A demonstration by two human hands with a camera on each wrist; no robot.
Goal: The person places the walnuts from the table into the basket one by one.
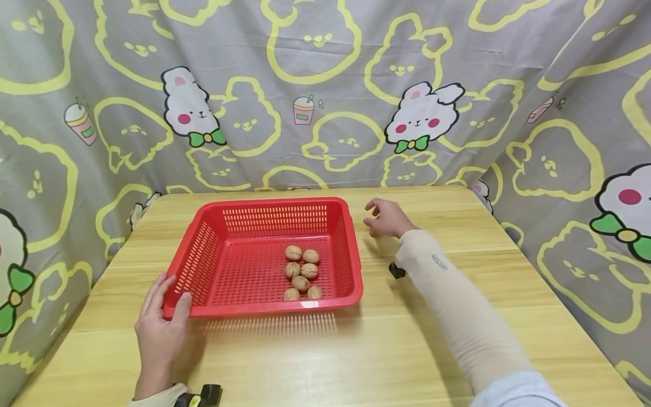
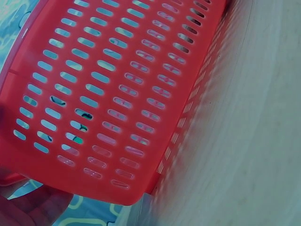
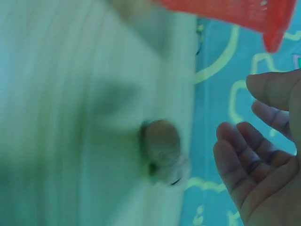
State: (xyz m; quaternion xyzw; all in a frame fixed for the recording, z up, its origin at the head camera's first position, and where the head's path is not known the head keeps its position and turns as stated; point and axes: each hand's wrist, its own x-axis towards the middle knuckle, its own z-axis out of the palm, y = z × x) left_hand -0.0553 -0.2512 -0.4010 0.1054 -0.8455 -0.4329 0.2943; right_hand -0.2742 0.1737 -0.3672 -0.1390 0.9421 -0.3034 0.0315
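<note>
A red plastic basket (image 1: 264,310) with slotted walls stands on the table, several walnuts (image 1: 301,284) gathered in its right half. My left hand (image 1: 161,328) grips the rim at the front left corner, thumb on the near side; its fingers (image 2: 44,202) show at the basket's edge in the left wrist view. Beyond the basket's right side hovers my right hand (image 1: 387,219), fingers loosely bent and holding nothing. In the right wrist view a blurred brown walnut (image 3: 162,140) lies on the table apart from the fingers (image 3: 230,165), touching or overlapping a paler roundish thing (image 3: 173,172).
The light wooden table (image 1: 285,362) reaches back to a grey curtain (image 1: 325,135) with yellow outlines and rabbit figures, which also hangs along both sides. A black wrist device (image 1: 396,270) shows under the right forearm, another (image 1: 209,395) at the left wrist.
</note>
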